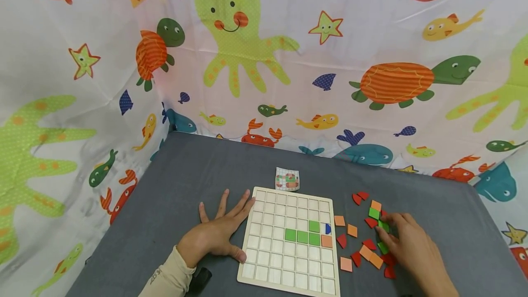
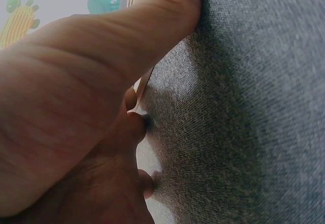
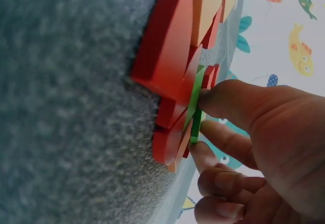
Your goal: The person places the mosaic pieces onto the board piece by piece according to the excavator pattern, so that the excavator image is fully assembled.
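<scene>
- My left hand (image 1: 222,233) is spread wide, thumb and fingertips at the left edge of the wooden grid board (image 1: 275,274).
- My right hand (image 1: 416,246) pinches a green tile (image 1: 383,226) between thumb and fingers — it sits among the loose pieces, to the right of the board.
- Around it lie red wedges (image 1: 356,259), orange squares (image 1: 376,261) and other green pieces (image 1: 374,213).
- In the board's cells sit four green squares (image 1: 303,237), a salmon square (image 1: 326,241) and a blue-and-white piece (image 1: 327,228).
- A small patterned card (image 1: 287,179) lies just beyond the board's far edge — on the grey cloth (image 1: 198,168).
</scene>
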Demonstrator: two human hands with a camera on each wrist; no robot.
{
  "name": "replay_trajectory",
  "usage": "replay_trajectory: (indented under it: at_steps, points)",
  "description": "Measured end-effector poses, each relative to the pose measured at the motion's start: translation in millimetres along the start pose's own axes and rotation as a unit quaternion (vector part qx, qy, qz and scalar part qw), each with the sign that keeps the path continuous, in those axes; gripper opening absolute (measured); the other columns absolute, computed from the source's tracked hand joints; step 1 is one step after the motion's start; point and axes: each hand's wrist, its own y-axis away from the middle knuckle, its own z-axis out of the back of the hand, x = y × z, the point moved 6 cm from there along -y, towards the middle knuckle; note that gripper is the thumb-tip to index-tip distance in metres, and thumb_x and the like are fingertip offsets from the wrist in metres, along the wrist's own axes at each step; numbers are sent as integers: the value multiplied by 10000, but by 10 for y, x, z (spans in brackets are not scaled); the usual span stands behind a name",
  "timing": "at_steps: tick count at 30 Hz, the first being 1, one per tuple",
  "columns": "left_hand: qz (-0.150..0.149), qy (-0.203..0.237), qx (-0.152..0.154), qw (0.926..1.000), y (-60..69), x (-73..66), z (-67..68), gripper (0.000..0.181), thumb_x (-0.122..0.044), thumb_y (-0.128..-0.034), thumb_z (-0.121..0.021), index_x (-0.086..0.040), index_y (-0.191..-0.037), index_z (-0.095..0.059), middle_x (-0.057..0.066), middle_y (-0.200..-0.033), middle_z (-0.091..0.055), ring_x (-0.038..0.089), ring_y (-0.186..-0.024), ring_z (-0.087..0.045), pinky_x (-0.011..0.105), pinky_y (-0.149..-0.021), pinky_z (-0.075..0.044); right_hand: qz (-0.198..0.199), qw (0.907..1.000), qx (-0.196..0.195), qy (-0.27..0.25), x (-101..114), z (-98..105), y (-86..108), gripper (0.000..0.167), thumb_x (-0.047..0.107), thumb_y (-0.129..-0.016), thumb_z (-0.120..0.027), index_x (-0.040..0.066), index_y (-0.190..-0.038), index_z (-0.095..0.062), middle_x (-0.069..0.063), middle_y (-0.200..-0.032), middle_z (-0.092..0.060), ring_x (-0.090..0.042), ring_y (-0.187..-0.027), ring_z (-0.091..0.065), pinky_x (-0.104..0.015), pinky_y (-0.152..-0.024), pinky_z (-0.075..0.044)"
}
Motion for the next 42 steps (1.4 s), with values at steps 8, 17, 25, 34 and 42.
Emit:
replay_trajectory:
  at_steps: [8,17,25,34,42]
  points:
    - [-21,2,22,10000,2,-8,12,1361,-550,-693,-905,-380,-1719,-28,-122,-1784,126,390,-1585,297,891,-1039,212,11,9999,-139,29,100,61,64,477,362,-938,-800,-1,-1237,-720,-296,-1190,-588,-340,-866,-639,-587,-717,-576]
    - [-10,28,27,10000,35,-21,26,1364,-555,-689,-902,-380,-1720,-26,-120,-1785,121,390,-1592,285,895,-1042,202,802,9927,-859,-274,651,94,224,365,333,-937,-817,101,-1215,-774,-168,-1153,-622,-213,-772,-590,-384,-559,-504]
    - [0,12,32,10000,37,-11,20,1359,-567,-691,-896,-387,-1718,-24,-131,-1781,129,389,-1594,282,893,-1045,201,1654,9783,-1052,-671,1242,26,256,265,306,-939,-837,205,-1176,-774,-30,-1083,-611,-42,-592,-441,-249,-465,-373]
    - [-229,116,-50,9997,-36,91,-66,1400,-613,-671,-891,-449,-1698,46,-160,-1769,182,388,-1582,320,891,-971,276,2003,9726,-910,-757,1661,-96,260,304,338,-903,-872,216,-1157,-758,-8,-1105,-626,-15,-565,-409,-225,-446,-358]
    - [-176,185,-6,9997,-1,29,-11,1378,-571,-693,-894,-405,-1712,18,-118,-1784,144,414,-1586,298,890,-996,258,2085,9735,-623,-702,1914,-215,265,298,387,-923,-844,225,-1156,-753,28,-1089,-627,-27,-607,-477,-223,-500,-415]
